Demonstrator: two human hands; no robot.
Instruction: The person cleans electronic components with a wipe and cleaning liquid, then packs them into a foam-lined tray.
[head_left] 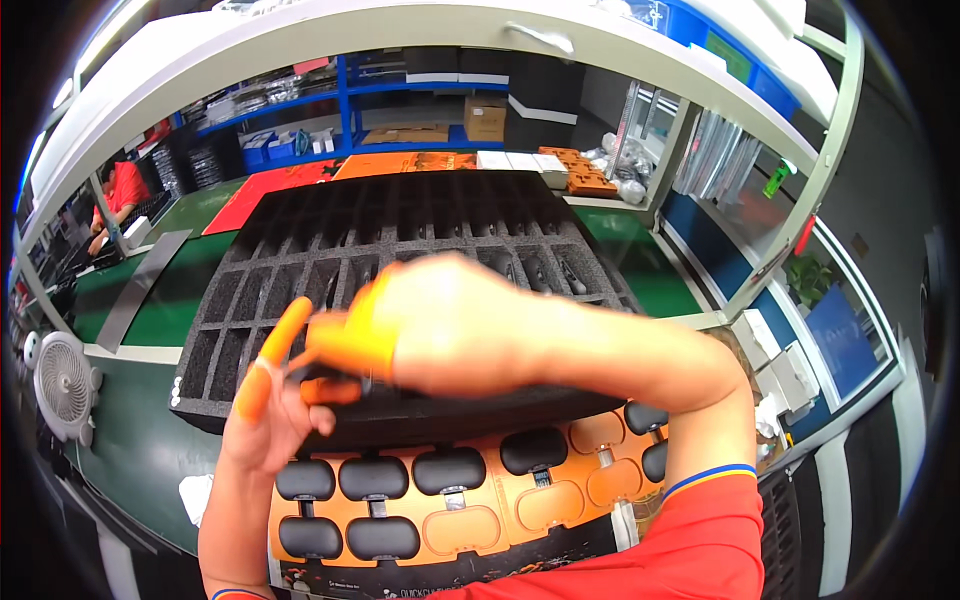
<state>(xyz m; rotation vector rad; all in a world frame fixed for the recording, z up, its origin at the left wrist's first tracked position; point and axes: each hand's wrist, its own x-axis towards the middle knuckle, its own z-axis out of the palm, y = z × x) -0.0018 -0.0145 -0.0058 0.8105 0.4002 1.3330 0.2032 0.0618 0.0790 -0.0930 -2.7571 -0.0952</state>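
My left hand (270, 415), with orange finger cots, is raised at the near left of the black foam tray (200, 405), one finger stretched up. Between its other fingers and thumb a small dark thing shows, mostly hidden; its kind cannot be made out. My right hand (440, 325), also in orange cots, reaches across the tray from the right and meets the left hand's fingers. Motion smears its fingers. Dark items stand in some of the tray's compartments. Nearer me, an orange holder (505, 490) carries several black rounded oblong pieces (448, 470); some of its recesses show bare orange.
A white shelf beam (400, 40) arches over the bench. A small white fan (68, 385) stands at left. Orange trays (580, 172) and white boxes (520, 162) lie behind the foam tray. At far left a person in red (125, 190) sits. White boxes (785, 375) are at right.
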